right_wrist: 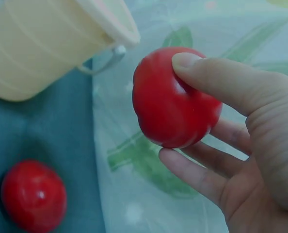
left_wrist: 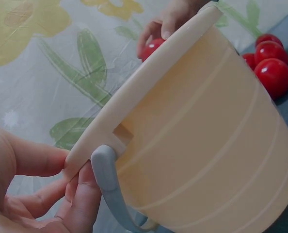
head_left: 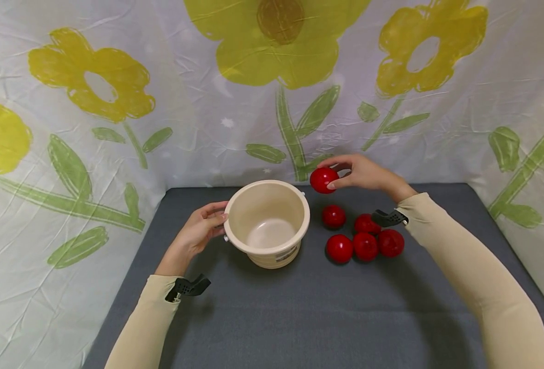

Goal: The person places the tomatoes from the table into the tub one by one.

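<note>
the left hand pinches the near-left side of the bucket, thumb on top of the rim and fingers tucked under it, close by the handle. the right hand holds one red fruit, with its thumb and fingers wrapped around it. that fruit is up in the air, just beside the far right of the bucket, near the rim but not touching it. the two hands are well apart, with the bucket in between. the bucket sits on the table, and i can see its bare bottom inside. five more red fruits lie to the right of it, below the right hand. it looks like the step now is bringing this fruit over to the bucket. the next move seems to need a small slide left over the rim, then a gentle letting go inside.
</note>
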The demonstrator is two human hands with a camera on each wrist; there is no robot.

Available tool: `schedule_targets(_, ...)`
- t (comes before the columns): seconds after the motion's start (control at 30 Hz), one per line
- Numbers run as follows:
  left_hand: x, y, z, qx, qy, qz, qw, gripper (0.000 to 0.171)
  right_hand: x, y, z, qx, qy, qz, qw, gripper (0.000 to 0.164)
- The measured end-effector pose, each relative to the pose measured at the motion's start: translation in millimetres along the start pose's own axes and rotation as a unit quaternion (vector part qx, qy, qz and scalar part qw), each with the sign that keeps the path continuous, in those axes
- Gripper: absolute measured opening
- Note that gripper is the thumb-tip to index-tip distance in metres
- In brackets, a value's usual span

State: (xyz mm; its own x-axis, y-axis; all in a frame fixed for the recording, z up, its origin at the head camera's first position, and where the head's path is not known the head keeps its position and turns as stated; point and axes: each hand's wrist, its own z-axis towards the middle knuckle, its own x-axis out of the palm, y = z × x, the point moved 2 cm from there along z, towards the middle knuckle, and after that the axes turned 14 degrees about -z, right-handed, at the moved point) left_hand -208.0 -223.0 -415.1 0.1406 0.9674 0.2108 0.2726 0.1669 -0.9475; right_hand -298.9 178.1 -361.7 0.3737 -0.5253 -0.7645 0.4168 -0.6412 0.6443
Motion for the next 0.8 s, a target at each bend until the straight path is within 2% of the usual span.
schedule_targets(0.5,-1.0,0.6,-0.5,0.001,0.005,-0.009,0.9999,0.051,2,33,18,-0.058,-0.006,0.005,0.998,0.050)
schedule_targets(0.8,0.2,-0.9,-0.8,0.001,0.001,-0.008,1.0000,0.052,12,57,31,-0.102,0.023,0.026,0.994,0.051)
